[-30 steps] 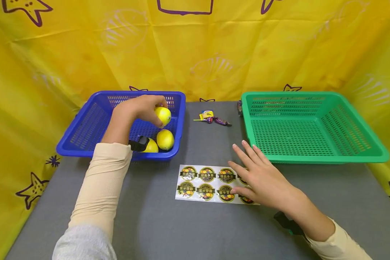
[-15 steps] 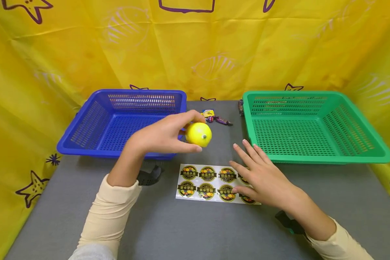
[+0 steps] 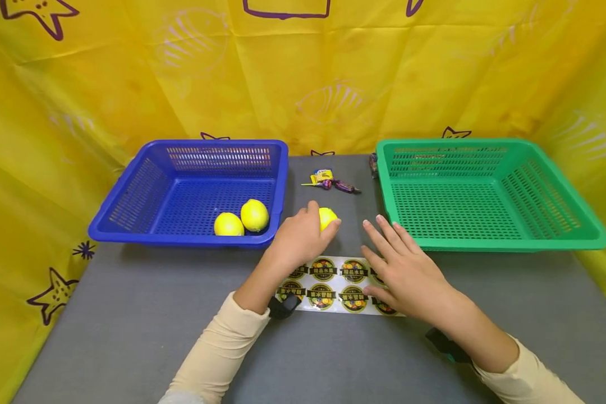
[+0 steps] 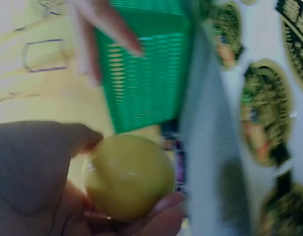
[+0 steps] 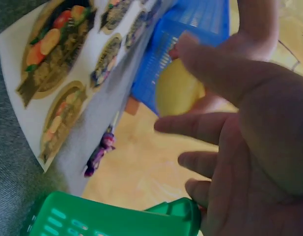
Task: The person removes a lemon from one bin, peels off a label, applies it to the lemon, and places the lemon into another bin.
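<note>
In the head view my left hand [image 3: 299,235] grips a yellow lemon [image 3: 327,217] between thumb and fingers, above the table just behind the sticker sheet [image 3: 337,307]. The left wrist view shows this lemon [image 4: 131,177] from close by, with fingers curled round it. My right hand [image 3: 411,278] is spread with straight fingers over the sheet's right end, holding nothing. A gap separates its fingertips from the lemon. The sheet carries rows of round black and gold fruit stickers; my right hand hides those at its right end.
A blue basket [image 3: 171,239] at the left holds two lemons [image 3: 242,219] in its near right corner. At the right stands a green basket [image 3: 500,246]. Small wrapped sweets [image 3: 333,182] lie between the baskets. A yellow printed cloth [image 3: 283,84] hangs behind the table.
My left hand has lifted the lemon out of the blue basket and carried it right, towards my right hand. The right hand has hardly moved.
</note>
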